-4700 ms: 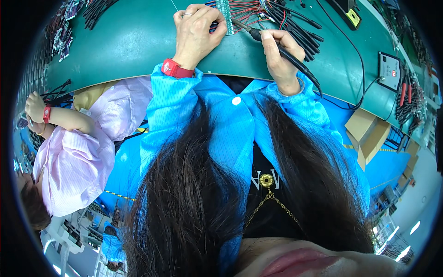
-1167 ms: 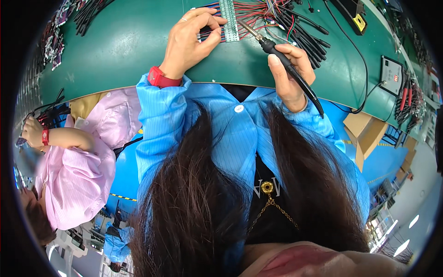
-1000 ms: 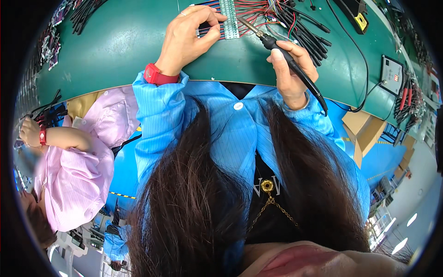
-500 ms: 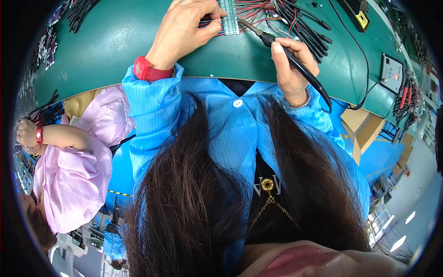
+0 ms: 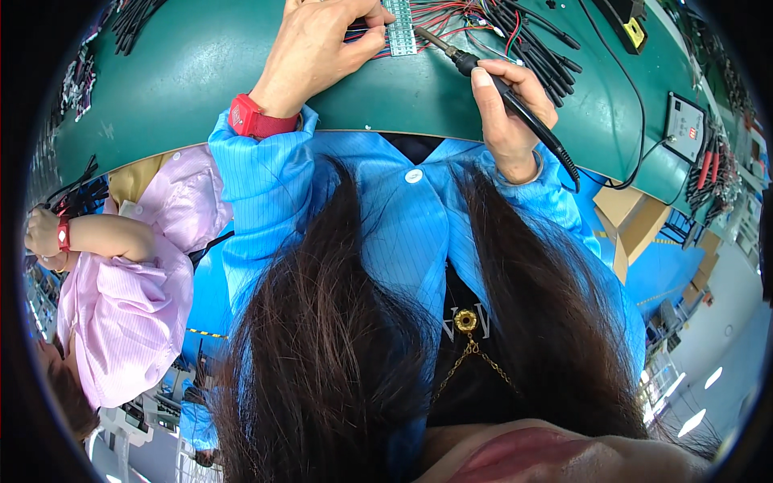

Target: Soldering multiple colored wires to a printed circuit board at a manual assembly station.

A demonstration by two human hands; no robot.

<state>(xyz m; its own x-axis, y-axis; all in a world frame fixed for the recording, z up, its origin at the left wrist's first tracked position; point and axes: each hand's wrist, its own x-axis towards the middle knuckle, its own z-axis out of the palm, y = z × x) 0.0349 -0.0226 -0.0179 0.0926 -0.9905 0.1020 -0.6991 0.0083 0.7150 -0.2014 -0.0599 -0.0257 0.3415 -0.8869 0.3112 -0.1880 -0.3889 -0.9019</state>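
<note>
Holding the black pen-shaped soldering iron with a bare metal tip (image 5: 529,122), the right hand (image 5: 515,113) keeps its thumb and fingers wrapped around the handle. The iron slants up and to the left; its tip ends just beside the right edge of the narrow pale-green circuit board strip (image 5: 401,30). Contact between tip and board cannot be confirmed from this angle.

The board lies on the dark-green smooth surface (image 5: 201,72), near the top of the view, its upper end cut off by the frame. Thin red and black wires (image 5: 439,11) extend from its right side toward a bundle of thick black cables (image 5: 551,68).

The left hand (image 5: 318,52), with a red wristband (image 5: 259,119) at its wrist, sits at the board's left edge. Its fingers are bent, thumb and forefinger near each other; whether they grasp a wire or only press cannot be told. The hand's upper part is cropped, and it covers most of the wires on that side. At right, a pale control box (image 5: 684,127) stands on the surface; its panel markings are indistinct.
</note>
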